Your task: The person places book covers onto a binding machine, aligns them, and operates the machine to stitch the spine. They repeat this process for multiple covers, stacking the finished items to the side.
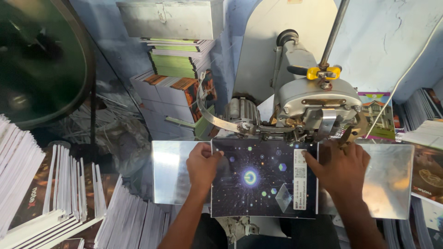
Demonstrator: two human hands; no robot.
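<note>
Both hands press flat, nothing clenched: left hand [201,162] & right hand [340,167] at booklet [258,184] side edges; looks light, floppy, glossy-slick.

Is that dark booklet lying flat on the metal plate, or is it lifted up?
Flat. The dark booklet lies spread on the metal plate, left hand and right hand pressing its sides.

Dark booklet cover [258,180] shows a glowing blue-green starburst.
</note>
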